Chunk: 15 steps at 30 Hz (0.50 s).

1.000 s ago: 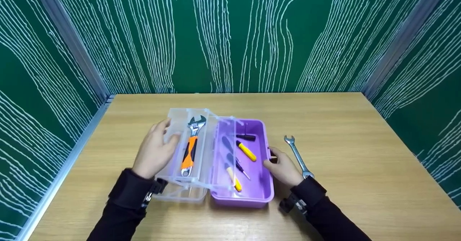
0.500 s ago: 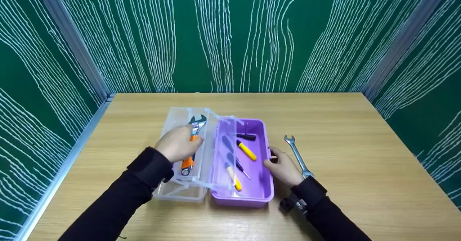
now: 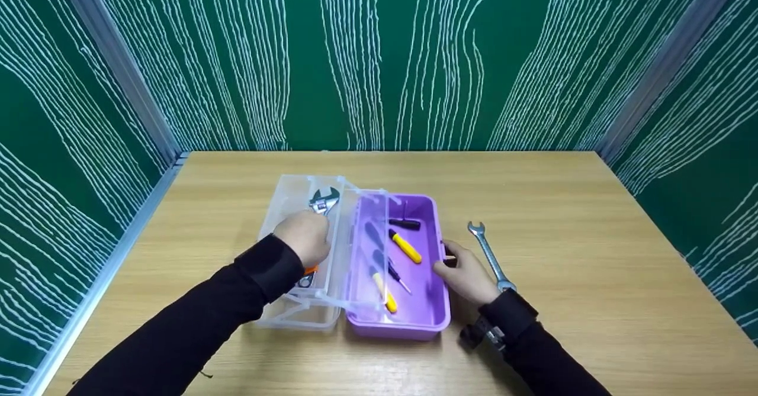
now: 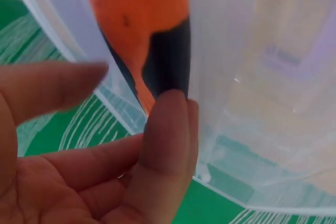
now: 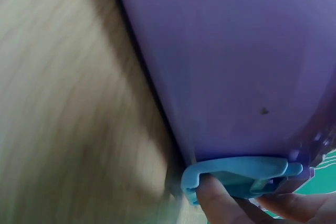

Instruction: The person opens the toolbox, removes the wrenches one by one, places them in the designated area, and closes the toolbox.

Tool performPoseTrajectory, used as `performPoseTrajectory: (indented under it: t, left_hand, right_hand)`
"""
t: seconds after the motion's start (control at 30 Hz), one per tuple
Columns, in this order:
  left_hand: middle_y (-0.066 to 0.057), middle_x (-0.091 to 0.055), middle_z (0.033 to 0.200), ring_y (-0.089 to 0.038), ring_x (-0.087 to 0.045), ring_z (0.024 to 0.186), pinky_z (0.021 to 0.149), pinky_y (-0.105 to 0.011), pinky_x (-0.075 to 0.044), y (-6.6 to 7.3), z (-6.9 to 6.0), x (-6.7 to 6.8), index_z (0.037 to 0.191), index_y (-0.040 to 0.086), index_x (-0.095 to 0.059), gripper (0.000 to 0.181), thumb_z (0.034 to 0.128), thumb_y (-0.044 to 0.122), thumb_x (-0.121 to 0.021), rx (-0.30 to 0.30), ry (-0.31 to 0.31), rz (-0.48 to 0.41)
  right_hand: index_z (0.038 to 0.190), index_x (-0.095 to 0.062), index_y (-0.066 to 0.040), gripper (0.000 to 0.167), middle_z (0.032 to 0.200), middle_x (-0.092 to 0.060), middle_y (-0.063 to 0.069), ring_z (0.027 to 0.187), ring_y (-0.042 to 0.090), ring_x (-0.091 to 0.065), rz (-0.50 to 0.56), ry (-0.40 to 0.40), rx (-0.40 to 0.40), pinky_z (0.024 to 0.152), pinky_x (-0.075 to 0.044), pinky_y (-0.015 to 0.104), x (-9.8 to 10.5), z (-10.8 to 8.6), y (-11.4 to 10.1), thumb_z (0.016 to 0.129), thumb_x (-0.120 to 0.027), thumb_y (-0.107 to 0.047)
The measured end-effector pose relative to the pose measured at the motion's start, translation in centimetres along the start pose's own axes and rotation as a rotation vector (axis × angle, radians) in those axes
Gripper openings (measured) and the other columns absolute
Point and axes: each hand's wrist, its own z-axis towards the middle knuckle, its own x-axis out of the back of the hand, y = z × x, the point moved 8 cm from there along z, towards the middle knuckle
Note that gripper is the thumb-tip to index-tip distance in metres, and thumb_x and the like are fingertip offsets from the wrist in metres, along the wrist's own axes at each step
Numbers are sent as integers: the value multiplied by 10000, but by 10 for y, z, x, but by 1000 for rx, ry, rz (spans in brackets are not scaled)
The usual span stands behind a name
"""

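My left hand (image 3: 303, 239) is out left of the box (image 3: 397, 333), over the orange wrench (image 3: 324, 202), which lies in the clear tray (image 3: 291, 195) beside the box's left edge. Thumb and fingers stand apart, one to each side of the orange-and-black handle; the forefinger overlaps the handle's edge in the wrist view, but whether any fingertip touches I cannot tell. Wrench lies lengthwise, roughly parallel to the box, its steel head away from me; most of the handle is hidden under my hand. Clear lid (image 3: 314, 325) shows below the tray, also left of the box. My right hand (image 3: 471, 274) is at the box's right wall, clamped on the blue latch (image 5: 241, 167), one fingertip tucked inside it. Inside the box: a black tool (image 3: 405, 225) toward the far end, a yellow handle (image 3: 406, 247) just nearer me, a black screwdriver (image 3: 395, 271) around the middle, and a cream-and-yellow handle (image 3: 391, 305) near the left wall toward me, partly seen through clear plastic. A steel wrench (image 3: 489, 257) lies on the desk (image 3: 562, 218) right of the box, near my right wrist. Green wall (image 3: 438, 58) with pale wavy lines beyond the box.
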Motion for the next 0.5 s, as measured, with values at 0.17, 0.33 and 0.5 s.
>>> performPoseTrajectory:
  t: [0.17,0.33,0.5]
  left_hand:
    - [-176,-695,759,-282,-629,644,600,-455,-561,3,1,-3,585,31,-564,181,754,6,-626,-3,-27,56]
    - [-202,-700,783,-335,-666,685,608,-459,-567,4,0,-4,596,25,-598,148,740,11,-631,-8,-62,91]
    - [-176,-687,731,-305,-643,647,587,-411,-561,5,0,-5,566,52,-569,167,709,-7,-631,-30,-88,72]
  right_hand:
    - [1388,-462,78,557,1229,-620,284,995,304,-691,-10,0,-3,808,-604,343,0,-1,-1,858,-588,-38]
    - [1383,-472,75,546,1215,-629,281,976,296,-693,-12,2,-5,799,-605,340,1,0,0,860,-582,-38]
    - [1386,-457,94,548,1215,-625,296,1010,320,-684,-16,0,7,813,-603,358,1,-1,-1,868,-577,-39]
